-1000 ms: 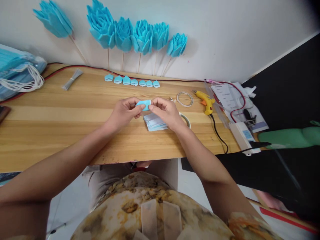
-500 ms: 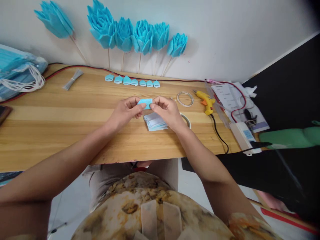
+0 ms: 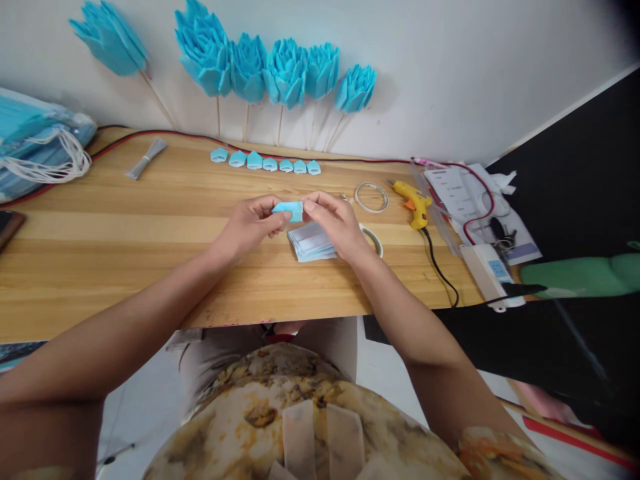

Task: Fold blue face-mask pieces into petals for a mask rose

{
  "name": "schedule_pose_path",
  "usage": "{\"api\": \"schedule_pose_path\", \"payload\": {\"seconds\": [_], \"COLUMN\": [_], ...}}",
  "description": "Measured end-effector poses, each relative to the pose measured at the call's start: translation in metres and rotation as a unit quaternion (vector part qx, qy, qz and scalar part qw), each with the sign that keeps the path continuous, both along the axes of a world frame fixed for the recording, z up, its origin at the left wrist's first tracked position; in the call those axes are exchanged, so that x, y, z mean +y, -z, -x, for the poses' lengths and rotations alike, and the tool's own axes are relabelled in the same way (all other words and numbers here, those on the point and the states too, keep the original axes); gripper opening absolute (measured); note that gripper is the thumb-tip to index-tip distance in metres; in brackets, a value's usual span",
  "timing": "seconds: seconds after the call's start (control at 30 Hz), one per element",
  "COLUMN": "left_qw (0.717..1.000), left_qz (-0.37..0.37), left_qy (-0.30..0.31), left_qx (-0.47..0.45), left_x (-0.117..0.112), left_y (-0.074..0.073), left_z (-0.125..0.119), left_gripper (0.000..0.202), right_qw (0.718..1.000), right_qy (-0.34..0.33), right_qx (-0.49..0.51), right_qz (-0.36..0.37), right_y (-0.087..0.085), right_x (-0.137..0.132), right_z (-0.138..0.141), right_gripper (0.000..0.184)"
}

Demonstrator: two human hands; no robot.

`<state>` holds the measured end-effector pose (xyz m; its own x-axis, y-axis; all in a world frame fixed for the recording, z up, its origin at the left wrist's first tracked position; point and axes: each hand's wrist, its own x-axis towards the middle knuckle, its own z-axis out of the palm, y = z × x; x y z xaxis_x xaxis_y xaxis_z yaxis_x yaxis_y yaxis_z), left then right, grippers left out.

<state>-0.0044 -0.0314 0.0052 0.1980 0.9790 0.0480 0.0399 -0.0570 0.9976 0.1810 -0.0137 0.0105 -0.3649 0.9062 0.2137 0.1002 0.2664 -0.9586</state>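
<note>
Both hands meet above the middle of the wooden table [image 3: 125,247]. My left hand [image 3: 247,225] and my right hand [image 3: 334,223] pinch a small light blue folded piece [image 3: 290,210] between their fingertips, one at each end. Just below it on the table lies a stack of light blue and white cut pieces [image 3: 309,243], partly covered by my right hand. A row of several small folded blue petals [image 3: 265,162] lies farther back. Blue flowers on sticks [image 3: 280,70] lean against the wall behind.
A tape ring [image 3: 371,197] and a yellow glue gun [image 3: 413,200] lie right of my hands, with a second tape roll [image 3: 376,240] half hidden by my wrist. A power strip [image 3: 490,273], papers and red cable sit far right. Face masks [image 3: 35,143] and wire ties [image 3: 145,159] lie left.
The blue piece has been folded a little narrower between my fingertips; both hands stay in nearly the same place.
</note>
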Motion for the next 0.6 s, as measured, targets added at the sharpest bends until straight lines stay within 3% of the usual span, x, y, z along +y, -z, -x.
{"api": "schedule_pose_path", "payload": {"seconds": [0.6], "left_qw": [0.999], "left_qz": [0.011], "left_qy": [-0.002], "left_qx": [0.03], "left_x": [0.0013], "left_y": [-0.0001], "left_z": [0.0002], "left_gripper": [0.02], "right_qw": [0.999], "right_qy": [0.025], "right_qx": [-0.037], "right_qz": [-0.007], "right_y": [0.005], "right_x": [0.0008], "right_z": [0.0016], "right_gripper": [0.026]}}
